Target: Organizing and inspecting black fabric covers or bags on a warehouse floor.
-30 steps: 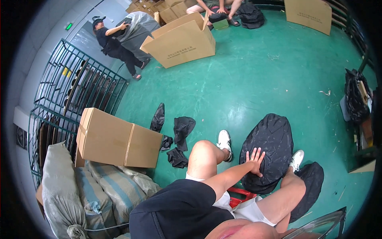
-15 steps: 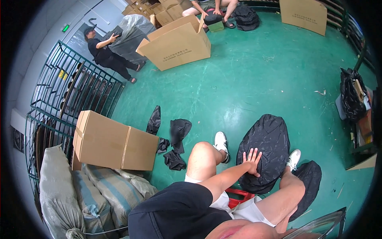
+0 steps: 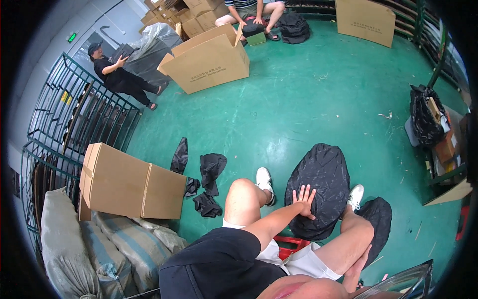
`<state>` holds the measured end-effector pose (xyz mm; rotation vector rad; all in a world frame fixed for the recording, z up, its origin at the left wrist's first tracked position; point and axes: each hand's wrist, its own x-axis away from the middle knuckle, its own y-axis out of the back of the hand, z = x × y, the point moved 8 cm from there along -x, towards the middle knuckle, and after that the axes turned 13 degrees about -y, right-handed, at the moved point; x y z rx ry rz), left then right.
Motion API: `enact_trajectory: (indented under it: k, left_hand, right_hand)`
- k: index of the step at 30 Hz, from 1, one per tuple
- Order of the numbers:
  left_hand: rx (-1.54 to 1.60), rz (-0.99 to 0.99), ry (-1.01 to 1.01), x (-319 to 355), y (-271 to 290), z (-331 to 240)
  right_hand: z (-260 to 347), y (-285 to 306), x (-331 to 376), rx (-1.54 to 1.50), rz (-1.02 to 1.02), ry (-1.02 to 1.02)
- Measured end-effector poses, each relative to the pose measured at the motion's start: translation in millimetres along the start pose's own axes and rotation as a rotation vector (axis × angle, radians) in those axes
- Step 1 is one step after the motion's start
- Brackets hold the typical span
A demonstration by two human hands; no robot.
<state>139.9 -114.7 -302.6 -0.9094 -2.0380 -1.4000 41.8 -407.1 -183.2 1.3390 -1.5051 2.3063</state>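
I sit on a red stool (image 3: 291, 244) with a black fabric bag (image 3: 321, 174) on the green floor between my white shoes. My left hand (image 3: 303, 200) lies flat on top of this bag, fingers spread, holding nothing. A second black bag (image 3: 379, 219) lies beside it under my right leg. My right hand (image 3: 357, 271) hangs low beside my right thigh; its fingers are hidden.
A closed cardboard box (image 3: 129, 183) and several small black pouches (image 3: 209, 172) lie to my left, with stuffed sacks (image 3: 99, 244) and metal cage racks (image 3: 69, 129) behind. An open box (image 3: 211, 60) stands farther off. One person (image 3: 117, 77) carries something dark; another person (image 3: 249, 12) sits.
My left hand stays on the black bag. The person in black at the back left has shifted along the racks; the view has tilted slightly.
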Motion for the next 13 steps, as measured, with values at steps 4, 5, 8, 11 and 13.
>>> enact_trajectory:
  k: [4, 5, 8, 11, 13]
  left_hand:
    - [0.003, -0.02, -0.011, -0.3, 3.7, -0.8]
    - [0.003, -0.03, -0.017, 0.3, 4.2, -3.2]
    - [0.0, -0.01, -0.014, 0.7, 3.6, -2.8]
    - [0.037, -0.022, -0.024, 2.2, 4.0, -1.8]
    - [0.028, -0.018, -0.022, 0.7, 2.4, 0.2]
  right_hand:
    - [-0.5, -0.8, 3.3, 0.067, -0.031, -0.016]
    - [5.4, 18.8, -2.5, 0.024, -0.073, 0.066]
    - [13.9, 27.0, -6.7, -0.077, -0.152, 0.161]
    - [10.1, 34.6, -7.0, -0.162, -0.197, 0.168]
    - [16.1, 37.8, -14.2, -0.179, -0.189, 0.159]
